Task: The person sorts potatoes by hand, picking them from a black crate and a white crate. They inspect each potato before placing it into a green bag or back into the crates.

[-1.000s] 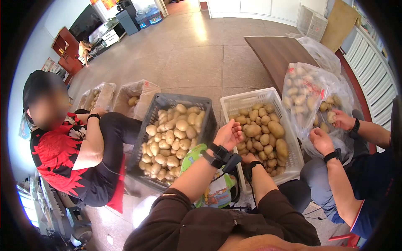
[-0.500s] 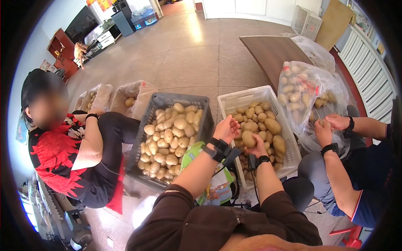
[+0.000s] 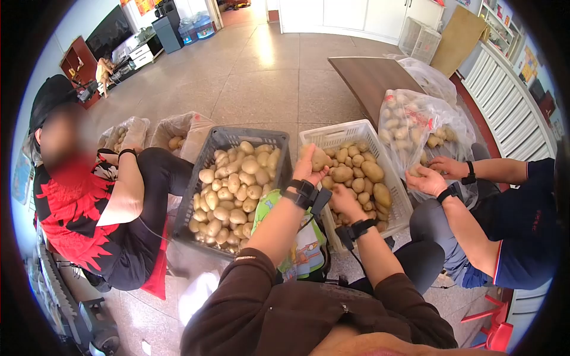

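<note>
A large potato point(image 3: 320, 158) is in my left hand point(image 3: 307, 166), its fingers round it, above the near left edge of the white crate point(image 3: 405, 204). My right hand point(image 3: 344, 200) is low over the potatoes point(image 3: 357, 172) in that crate; its fingertips point down and left, and what they hold, if anything, is hidden. To the left stands the dark grey crate point(image 3: 189, 204), filled with more potatoes point(image 3: 228, 196). A green patterned cloth point(image 3: 300, 243) lies between the crates, beneath my left forearm.
A person in red and black point(image 3: 77, 202) sits at the left near two lined containers point(image 3: 178, 136). On the right, a co-worker's hands point(image 3: 430, 178) hold a potato beside a plastic bag of potatoes point(image 3: 407, 118). A brown board point(image 3: 380, 80) lies behind; a red stool point(image 3: 496, 323) stands lower right.
The large potato has gone from my right hand to my left. My right hand has moved left and down into the crate. The view has shifted slightly.
</note>
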{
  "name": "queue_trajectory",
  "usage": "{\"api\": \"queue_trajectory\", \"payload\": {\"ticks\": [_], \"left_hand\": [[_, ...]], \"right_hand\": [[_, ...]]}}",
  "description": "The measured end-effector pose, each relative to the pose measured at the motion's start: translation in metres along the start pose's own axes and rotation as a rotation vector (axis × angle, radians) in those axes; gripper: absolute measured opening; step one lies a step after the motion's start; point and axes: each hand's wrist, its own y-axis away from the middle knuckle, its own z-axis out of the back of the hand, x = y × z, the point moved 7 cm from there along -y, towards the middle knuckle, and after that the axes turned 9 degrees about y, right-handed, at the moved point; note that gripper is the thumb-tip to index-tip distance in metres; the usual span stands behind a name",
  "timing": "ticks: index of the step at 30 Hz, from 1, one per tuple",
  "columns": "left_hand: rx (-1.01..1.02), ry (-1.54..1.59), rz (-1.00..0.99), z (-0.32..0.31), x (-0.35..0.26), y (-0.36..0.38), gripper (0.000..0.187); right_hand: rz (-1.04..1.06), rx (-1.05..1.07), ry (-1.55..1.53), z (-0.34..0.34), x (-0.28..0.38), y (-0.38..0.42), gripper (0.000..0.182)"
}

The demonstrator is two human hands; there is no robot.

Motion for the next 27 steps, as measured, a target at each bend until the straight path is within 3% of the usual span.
{"api": "queue_trajectory", "payload": {"ticks": [3, 5, 6, 11, 13, 15, 18, 20, 23, 25, 27], "left_hand": [[-0.081, 0.056, -0.053, 0.008, -0.008, 0.000, 0.027], [-0.110, 0.127, -0.132, 0.015, -0.017, -0.001, 0.027], [-0.106, 0.182, -0.192, 0.020, -0.023, -0.004, 0.027], [-0.142, 0.385, -0.468, 0.055, -0.075, -0.019, 0.025], [-0.256, -0.462, -0.904, 0.101, -0.119, -0.039, 0.025], [-0.278, -0.743, -1.050, 0.127, -0.145, -0.048, 0.026], [-0.314, -0.115, -0.906, 0.142, -0.158, -0.026, 0.029], [-0.475, 0.515, -0.766, 0.086, -0.137, 0.045, 0.034], [-0.495, 0.747, -0.932, 0.154, -0.165, 0.009, 0.041], [-0.381, 0.556, -0.859, 0.187, -0.186, -0.018, 0.046], [-0.201, 0.501, -0.907, 0.194, -0.196, -0.033, 0.051]], "right_hand": [[0.088, 0.065, 0.372, -0.037, -0.025, 0.023, 0.051], [-0.016, 0.160, 0.587, -0.046, -0.021, 0.049, 0.054], [-0.018, 0.165, 0.657, -0.048, -0.027, 0.054, 0.045], [0.004, 0.057, 0.656, -0.052, -0.060, 0.054, 0.028], [0.009, 0.040, 0.658, -0.051, -0.060, 0.055, 0.025], [0.009, 0.046, 0.660, -0.051, -0.060, 0.055, 0.026], [0.025, 0.051, 0.660, -0.052, -0.063, 0.054, 0.027], [0.029, 0.056, 0.655, -0.052, -0.063, 0.054, 0.027], [0.024, 0.057, 0.646, -0.050, -0.060, 0.056, 0.027], [0.019, 0.057, 0.641, -0.050, -0.060, 0.056, 0.027], [0.014, 0.055, 0.638, -0.049, -0.057, 0.055, 0.027]]}}
